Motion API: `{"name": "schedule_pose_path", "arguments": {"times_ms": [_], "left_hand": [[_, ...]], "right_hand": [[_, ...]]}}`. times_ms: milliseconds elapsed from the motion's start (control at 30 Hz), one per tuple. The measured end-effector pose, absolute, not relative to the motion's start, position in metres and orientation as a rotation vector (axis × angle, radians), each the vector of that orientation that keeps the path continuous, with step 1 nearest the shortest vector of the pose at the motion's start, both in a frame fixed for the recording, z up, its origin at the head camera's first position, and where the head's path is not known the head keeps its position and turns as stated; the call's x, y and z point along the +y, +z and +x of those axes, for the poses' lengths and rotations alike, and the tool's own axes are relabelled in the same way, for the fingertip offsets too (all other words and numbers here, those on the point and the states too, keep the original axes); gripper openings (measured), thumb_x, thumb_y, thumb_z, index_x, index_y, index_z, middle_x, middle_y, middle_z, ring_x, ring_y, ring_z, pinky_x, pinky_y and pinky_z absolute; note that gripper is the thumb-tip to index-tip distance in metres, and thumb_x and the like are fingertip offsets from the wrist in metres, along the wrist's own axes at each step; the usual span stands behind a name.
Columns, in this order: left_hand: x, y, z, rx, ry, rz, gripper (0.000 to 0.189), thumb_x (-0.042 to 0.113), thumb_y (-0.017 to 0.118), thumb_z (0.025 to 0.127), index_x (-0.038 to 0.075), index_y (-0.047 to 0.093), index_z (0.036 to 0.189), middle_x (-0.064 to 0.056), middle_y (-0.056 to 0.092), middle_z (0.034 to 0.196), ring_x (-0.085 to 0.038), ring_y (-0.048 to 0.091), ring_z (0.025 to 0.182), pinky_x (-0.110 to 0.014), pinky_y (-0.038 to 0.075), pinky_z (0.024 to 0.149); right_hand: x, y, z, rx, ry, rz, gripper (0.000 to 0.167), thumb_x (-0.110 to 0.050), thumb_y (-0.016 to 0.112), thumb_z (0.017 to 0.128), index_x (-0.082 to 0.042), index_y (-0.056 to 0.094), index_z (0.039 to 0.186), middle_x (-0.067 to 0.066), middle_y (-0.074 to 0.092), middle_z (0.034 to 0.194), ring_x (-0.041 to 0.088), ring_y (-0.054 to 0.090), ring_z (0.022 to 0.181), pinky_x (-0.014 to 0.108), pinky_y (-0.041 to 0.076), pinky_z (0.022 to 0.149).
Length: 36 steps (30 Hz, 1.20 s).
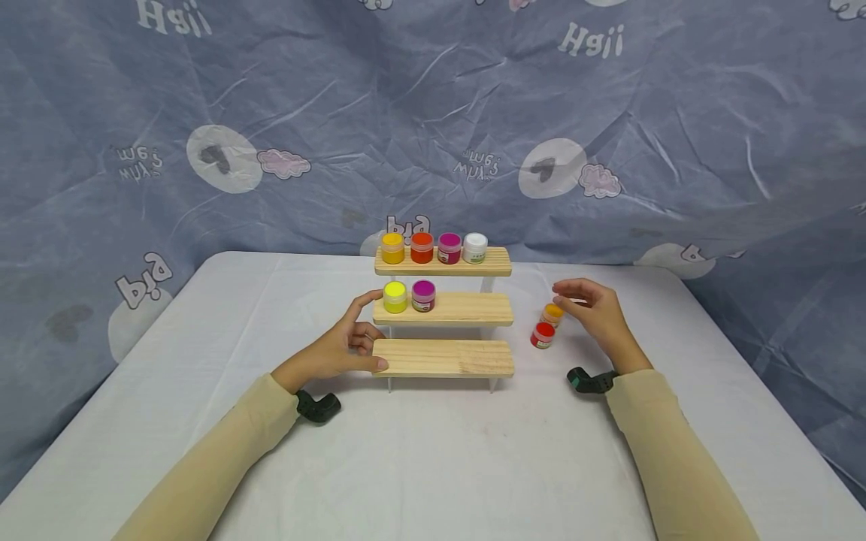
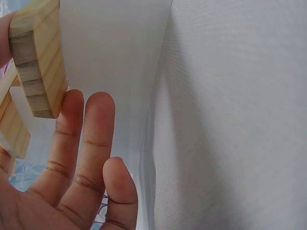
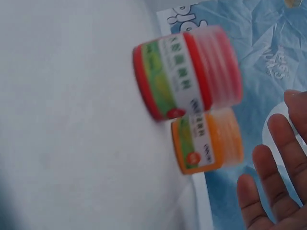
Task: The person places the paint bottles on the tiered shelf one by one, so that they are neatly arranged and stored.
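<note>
My left hand (image 1: pixel 343 349) steadies the left end of a three-step wooden display rack (image 1: pixel 443 358). Its thumb lies on the lowest board, and in the left wrist view a fingertip (image 2: pixel 73 103) meets that board's other face. To the right of the rack, my right hand (image 1: pixel 597 312) hovers by an orange paint jar (image 1: pixel 552 315), its fingers spread apart from the jar in the right wrist view. A red paint jar (image 1: pixel 543 336) stands just in front of the orange one.
Yellow-orange (image 1: pixel 393 249), orange-red (image 1: pixel 422 248), purple (image 1: pixel 449 249) and white (image 1: pixel 475 248) jars line the top step. On the middle step stand a bright yellow jar (image 1: pixel 395 297) and another purple jar (image 1: pixel 423 296). A patterned blue cloth (image 1: pixel 433 113) hangs behind the white table (image 1: pixel 433 466).
</note>
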<state>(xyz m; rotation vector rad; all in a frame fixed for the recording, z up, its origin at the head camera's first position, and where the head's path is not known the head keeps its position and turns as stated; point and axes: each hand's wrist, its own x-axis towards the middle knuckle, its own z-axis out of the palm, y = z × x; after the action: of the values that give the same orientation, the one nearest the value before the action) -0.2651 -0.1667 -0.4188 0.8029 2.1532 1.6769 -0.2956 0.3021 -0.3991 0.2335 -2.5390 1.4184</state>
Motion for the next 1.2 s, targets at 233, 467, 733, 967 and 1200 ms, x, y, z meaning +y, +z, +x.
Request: {"name": "schedule_pose_path", "arguments": {"times_ms": [233, 467, 733, 967, 1200], "left_hand": [[-0.167, -0.418, -0.265, 2.163, 1.666, 0.795, 0.114, 0.001, 0.085, 0.089, 0.020, 0.009, 0.172, -0.015, 0.068, 0.111, -0.020, 0.058, 0.086, -0.027, 0.050, 0.079], [-0.167, -0.416, -0.265, 2.176, 1.652, 0.795, 0.114, 0.002, 0.085, 0.089, 0.020, 0.008, 0.172, -0.016, 0.068, 0.111, -0.020, 0.058, 0.086, -0.027, 0.050, 0.080], [-0.167, -0.417, -0.265, 2.148, 1.682, 0.804, 0.113, -0.001, 0.084, 0.089, 0.019, 0.009, 0.172, -0.015, 0.068, 0.111, -0.019, 0.058, 0.086, -0.026, 0.050, 0.080], [-0.168, -0.418, -0.266, 2.136, 1.691, 0.808, 0.113, 0.000, 0.085, 0.089, 0.019, 0.009, 0.172, -0.015, 0.068, 0.110, -0.019, 0.059, 0.085, -0.025, 0.051, 0.081], [-0.167, -0.418, -0.266, 2.129, 1.690, 0.809, 0.114, 0.001, 0.084, 0.089, 0.019, 0.008, 0.172, -0.014, 0.068, 0.110, -0.019, 0.059, 0.086, -0.026, 0.051, 0.081]], "right_hand": [[0.313, -0.411, -0.297, -2.598, 1.461, 0.215, 0.043, -0.013, 0.074, 0.105, 0.008, 0.063, 0.142, 0.029, 0.064, 0.142, 0.010, 0.060, 0.120, 0.013, 0.045, 0.096], [0.321, -0.419, -0.300, -2.640, 1.671, 0.191, 0.059, -0.012, 0.077, 0.103, 0.010, 0.052, 0.152, 0.017, 0.065, 0.140, -0.003, 0.062, 0.108, 0.011, 0.049, 0.093], [0.321, -0.422, -0.302, -2.730, 1.646, 0.150, 0.061, -0.012, 0.078, 0.101, 0.009, 0.053, 0.152, 0.027, 0.057, 0.150, 0.009, 0.061, 0.121, 0.013, 0.048, 0.099], [0.322, -0.425, -0.305, -2.784, 1.585, 0.124, 0.058, -0.015, 0.078, 0.102, 0.005, 0.057, 0.151, 0.026, 0.058, 0.151, 0.036, 0.053, 0.139, 0.018, 0.046, 0.105], [0.320, -0.423, -0.301, -2.776, 1.554, 0.090, 0.056, -0.016, 0.078, 0.101, 0.006, 0.057, 0.149, 0.026, 0.059, 0.148, 0.031, 0.057, 0.131, 0.019, 0.047, 0.102]]}}
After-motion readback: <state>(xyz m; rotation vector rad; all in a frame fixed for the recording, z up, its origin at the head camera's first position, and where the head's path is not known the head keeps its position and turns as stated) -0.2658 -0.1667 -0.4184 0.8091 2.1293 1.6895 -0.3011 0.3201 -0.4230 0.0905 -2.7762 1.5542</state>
